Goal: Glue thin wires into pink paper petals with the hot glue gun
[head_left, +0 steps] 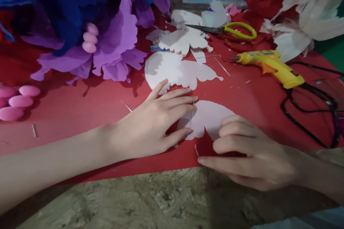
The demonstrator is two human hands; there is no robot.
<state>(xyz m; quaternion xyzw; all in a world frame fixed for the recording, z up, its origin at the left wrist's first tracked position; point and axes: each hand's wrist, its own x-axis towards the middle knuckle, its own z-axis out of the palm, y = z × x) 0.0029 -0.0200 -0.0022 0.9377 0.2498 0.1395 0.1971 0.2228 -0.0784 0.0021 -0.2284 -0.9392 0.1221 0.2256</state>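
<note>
A pale butterfly-shaped paper cutout (205, 118) lies on the red sheet between my hands. My left hand (158, 114) is flat with its fingers spread, fingertips pressing the cutout's left side. A thin pin-like strip (192, 110) lies by those fingertips. On the other side, my right hand (249, 150) curls its fingers over the cutout's right edge. Its thumb stretches out to a short thin strand (197, 151) near the notch. What the curled fingers hold, if anything, is hidden. More white paper butterfly cutouts (185, 69) are piled just beyond my left hand.
Yellow-handled scissors (239, 30) and a yellow glue gun (271, 64) with a black cord (298, 121) lie at right. Purple paper petals (115, 43) crowd the left back; pink oval pieces (21, 101) sit at left. The red sheet (120, 166) ends over a chipboard surface (150, 200).
</note>
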